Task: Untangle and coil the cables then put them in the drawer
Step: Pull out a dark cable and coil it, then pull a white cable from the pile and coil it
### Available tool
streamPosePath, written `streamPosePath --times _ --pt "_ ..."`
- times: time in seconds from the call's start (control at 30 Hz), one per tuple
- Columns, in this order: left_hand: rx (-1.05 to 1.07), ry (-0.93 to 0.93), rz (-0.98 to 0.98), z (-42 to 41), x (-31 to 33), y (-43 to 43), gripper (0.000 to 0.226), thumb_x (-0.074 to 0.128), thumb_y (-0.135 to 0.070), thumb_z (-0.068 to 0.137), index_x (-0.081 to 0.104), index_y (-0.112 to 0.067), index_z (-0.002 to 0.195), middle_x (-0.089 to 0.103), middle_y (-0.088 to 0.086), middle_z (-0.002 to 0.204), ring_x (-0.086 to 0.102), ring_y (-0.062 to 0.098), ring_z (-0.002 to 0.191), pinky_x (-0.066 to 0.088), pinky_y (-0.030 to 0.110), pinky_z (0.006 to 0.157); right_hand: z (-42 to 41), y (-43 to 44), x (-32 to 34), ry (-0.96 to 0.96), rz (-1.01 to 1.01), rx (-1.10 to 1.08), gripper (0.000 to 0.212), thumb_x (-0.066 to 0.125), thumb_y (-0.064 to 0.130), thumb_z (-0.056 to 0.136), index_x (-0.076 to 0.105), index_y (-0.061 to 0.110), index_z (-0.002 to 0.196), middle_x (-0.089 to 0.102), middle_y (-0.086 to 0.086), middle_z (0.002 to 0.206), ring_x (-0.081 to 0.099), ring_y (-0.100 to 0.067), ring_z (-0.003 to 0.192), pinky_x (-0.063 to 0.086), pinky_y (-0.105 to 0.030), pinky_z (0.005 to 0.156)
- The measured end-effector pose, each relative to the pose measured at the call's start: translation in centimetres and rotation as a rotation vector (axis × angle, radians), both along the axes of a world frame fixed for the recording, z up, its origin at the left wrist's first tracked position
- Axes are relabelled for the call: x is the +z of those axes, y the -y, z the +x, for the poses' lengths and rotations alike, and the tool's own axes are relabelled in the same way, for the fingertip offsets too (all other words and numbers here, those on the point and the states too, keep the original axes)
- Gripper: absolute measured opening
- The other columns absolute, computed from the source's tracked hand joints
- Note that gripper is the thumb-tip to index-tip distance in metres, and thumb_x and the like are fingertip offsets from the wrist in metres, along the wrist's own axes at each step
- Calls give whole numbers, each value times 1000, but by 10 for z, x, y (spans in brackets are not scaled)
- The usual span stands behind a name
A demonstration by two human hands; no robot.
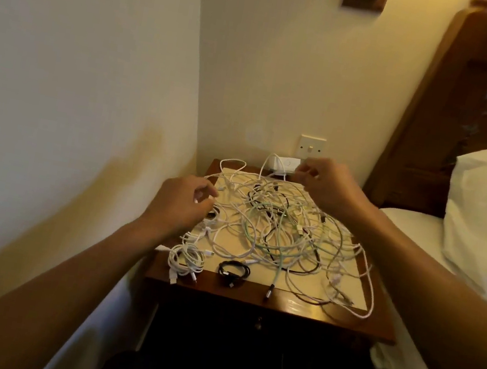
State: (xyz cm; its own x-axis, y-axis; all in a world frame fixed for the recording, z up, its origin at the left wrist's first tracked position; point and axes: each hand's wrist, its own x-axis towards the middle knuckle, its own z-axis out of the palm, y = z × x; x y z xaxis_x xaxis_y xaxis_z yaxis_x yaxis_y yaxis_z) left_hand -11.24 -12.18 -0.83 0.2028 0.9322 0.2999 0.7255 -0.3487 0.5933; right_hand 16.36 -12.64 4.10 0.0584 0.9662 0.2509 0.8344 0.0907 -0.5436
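The tangle of cables (281, 222) sprawls over the middle of the nightstand (295, 309). A white coil (186, 260) and a black coil (234, 271) lie done at its 7 and 6 o'clock edge. The left hand (181, 203), at 9 o'clock, pinches a white plug end (196, 200). The right hand (327, 185), at 1 o'clock by the white charger (287, 162), has its fingers bunched, and whether round a strand I cannot tell (it is blurred). Best to trace one cable from the held plug, lifting it over crossings — tugging would likely tighten knots. The drawer (258, 327) below looks closed.

Glossy wooden nightstand (295, 307); matt, seemingly plastic-sheathed cables (279, 229)
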Motion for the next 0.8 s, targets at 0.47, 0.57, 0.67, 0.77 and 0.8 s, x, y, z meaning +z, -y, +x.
streamPosePath --times 0.47,0.57,0.67,0.77,0.8 --pt "-58 223 104 56 101 19 72 73 -46 90 40 -21 149 52 8 140 58 23 117 50 37 96 11 81 210 -19 672 61 9 60 30 103 66 25 107 70 6 102 69 -9 99 58 -36 91" --pt "-100 272 137 72 123 29 69 69 -48 93 39 -23 150 51 9 142 55 25 125 49 41 101 14 113 234 -70 737 95 10 60 28 104 65 21 108 71 2 104 70 -9 98 60 -40 92" --pt "-172 259 185 85 143 43 53 62 -43 99 48 -25 146 54 8 143 55 24 126 46 34 95 21 144 248 -138 761 104 19 59 27 104 65 12 113 71 1 106 73 -12 100 61 -43 92" --pt "-333 284 149 94 159 63 39 60 -45 99 56 -32 136 58 3 139 57 22 124 45 32 91 30 172 249 -189 767 80 24 59 26 104 66 6 117 70 -3 109 73 -14 101 61 -42 92" --pt "-410 336 85 99 164 74 30 58 -44 101 61 -33 129 61 2 135 58 22 125 46 34 93 33 181 247 -193 758 71 23 59 25 104 66 6 117 70 -4 110 73 -13 101 61 -41 92"
